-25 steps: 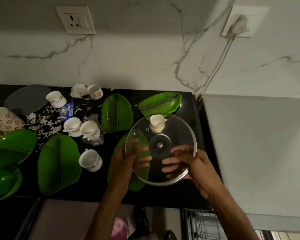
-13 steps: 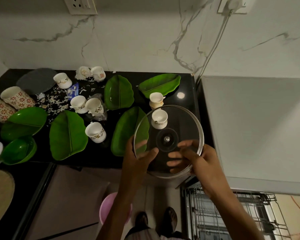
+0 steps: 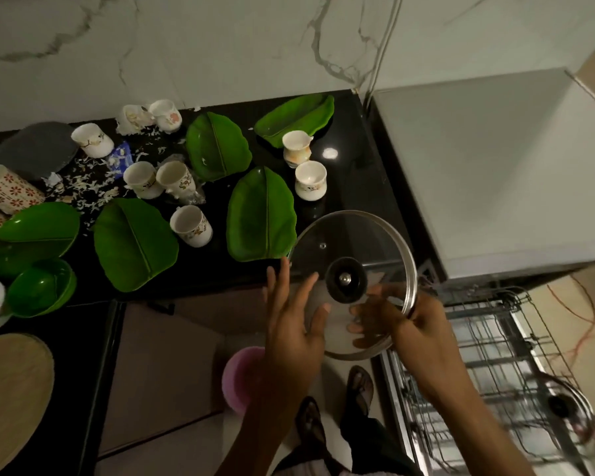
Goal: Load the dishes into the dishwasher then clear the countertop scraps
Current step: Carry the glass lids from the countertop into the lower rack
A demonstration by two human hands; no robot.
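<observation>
Lid [image 3: 352, 249]: over counter edge, tilted, rim pinched low-right.
Right hand [image 3: 409, 324]: grasping lid, nearer rack.
Left hand [image 3: 294, 324]: fingers straight, touching left rim.
Rack [image 3: 495, 365]: lower right of lid.

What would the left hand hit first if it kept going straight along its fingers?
Probably the glass lid: the left hand has its straight fingers at the lid's near-left rim. If it passes underneath, the nearest green plate comes next; depth is unclear.
</observation>
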